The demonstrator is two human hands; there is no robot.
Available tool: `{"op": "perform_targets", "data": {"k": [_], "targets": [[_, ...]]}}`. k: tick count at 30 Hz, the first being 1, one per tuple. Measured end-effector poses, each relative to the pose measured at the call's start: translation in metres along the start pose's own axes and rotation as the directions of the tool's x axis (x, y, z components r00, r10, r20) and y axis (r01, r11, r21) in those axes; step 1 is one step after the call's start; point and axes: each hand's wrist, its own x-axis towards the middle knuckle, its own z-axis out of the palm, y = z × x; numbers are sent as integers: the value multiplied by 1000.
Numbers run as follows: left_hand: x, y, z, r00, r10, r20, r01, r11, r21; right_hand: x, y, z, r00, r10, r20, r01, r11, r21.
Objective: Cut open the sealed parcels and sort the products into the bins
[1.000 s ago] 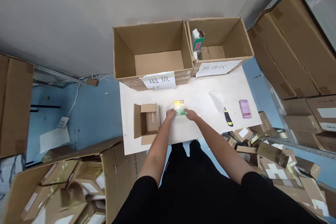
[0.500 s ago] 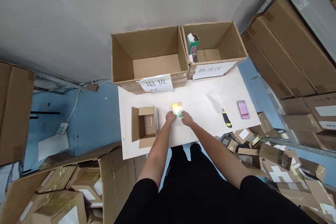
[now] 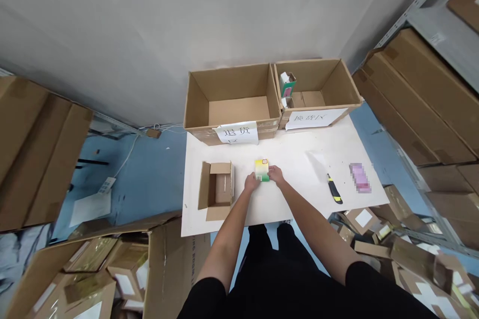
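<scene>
A small yellow-and-green box lies on the white table, or just above it; I cannot tell which. My left hand grips its lower left edge. At its right edge, the fingers of my right hand pinch the side. To the left of my hands stands an open cardboard box with its flaps folded out and nothing seen inside. Off to the right lie a black-and-yellow utility knife and a clear plastic piece.
Two large open cartons with handwritten paper signs, a left carton and a right carton, line the back of the table. The right one holds a green-and-white box. A blurred pink item lies far right. Cardboard boxes crowd both sides.
The camera view has shifted, so the table and cartons appear lower and further right. My right hand has slid slightly up the small box's right edge; both hands stay on it.
</scene>
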Motion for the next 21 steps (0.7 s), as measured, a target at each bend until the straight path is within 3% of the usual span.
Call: {"op": "perform_targets", "data": {"k": [4,7,12,17,21], "targets": [[-16,18,-21,998,17,-66,-22,997,-76,-20,-36,-18,995,9,96,-29,976,215],[-26,40,-43,990,116,-80,-132,966,-221,-36,-72,-40,975,-70,213,-12,932,362],[-42,89,-99,932,359,-56,-317,728,-608,-50,-150,-84,936,-271,226,156,892,424],[-57,167,-170,828,555,-78,-491,652,-578,-44,-241,-114,901,-416,125,323,835,446],[-58,228,-214,752,647,-125,-616,622,-483,-30,-303,-122,874,-484,42,413,786,459]]}}
